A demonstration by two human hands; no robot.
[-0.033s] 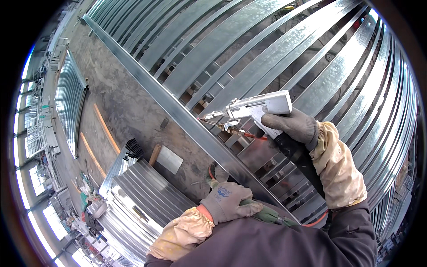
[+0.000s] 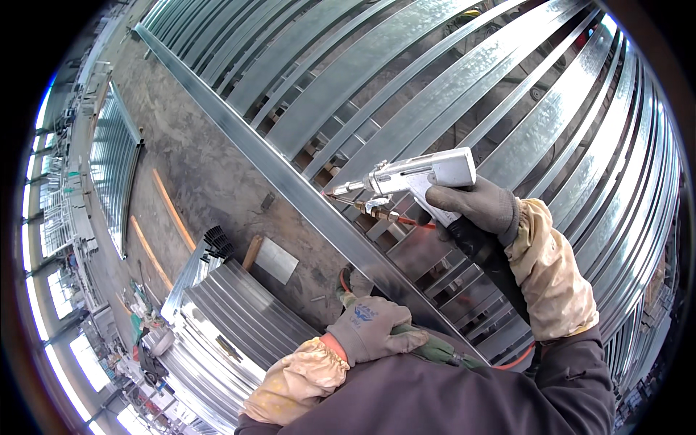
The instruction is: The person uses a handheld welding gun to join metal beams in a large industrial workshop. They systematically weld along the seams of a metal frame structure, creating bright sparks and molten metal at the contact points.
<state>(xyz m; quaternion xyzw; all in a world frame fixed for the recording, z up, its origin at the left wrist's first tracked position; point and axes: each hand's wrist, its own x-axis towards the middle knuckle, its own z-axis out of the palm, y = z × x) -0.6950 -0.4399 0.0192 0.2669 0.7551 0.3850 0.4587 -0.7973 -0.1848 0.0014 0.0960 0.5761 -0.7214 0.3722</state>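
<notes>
My right hand (image 2: 478, 208), in a grey work glove, is closed round the grip of a silver pistol-shaped welding gun (image 2: 435, 171). The gun's narrow tip points left and meets or hovers just over the inner edge of a long galvanized steel rail (image 2: 290, 197), where a cross strip joins it. A thin brass-fitted tube (image 2: 380, 213) with an orange hose runs under the barrel. From the grip a black sleeved cable (image 2: 487, 262) trails down along my forearm. My left hand (image 2: 373, 326), gloved too, rests near my lap over green fabric (image 2: 438, 350), thumb stretched out, fingertips partly hidden.
Many parallel steel strips (image 2: 384, 80) with gaps between them reach to the upper right. At lower left lies a stack of ribbed metal profiles (image 2: 246, 312), beside a small flat metal plate (image 2: 277, 259). Wooden bars (image 2: 174, 210) and a corrugated panel (image 2: 116, 170) lie farther left.
</notes>
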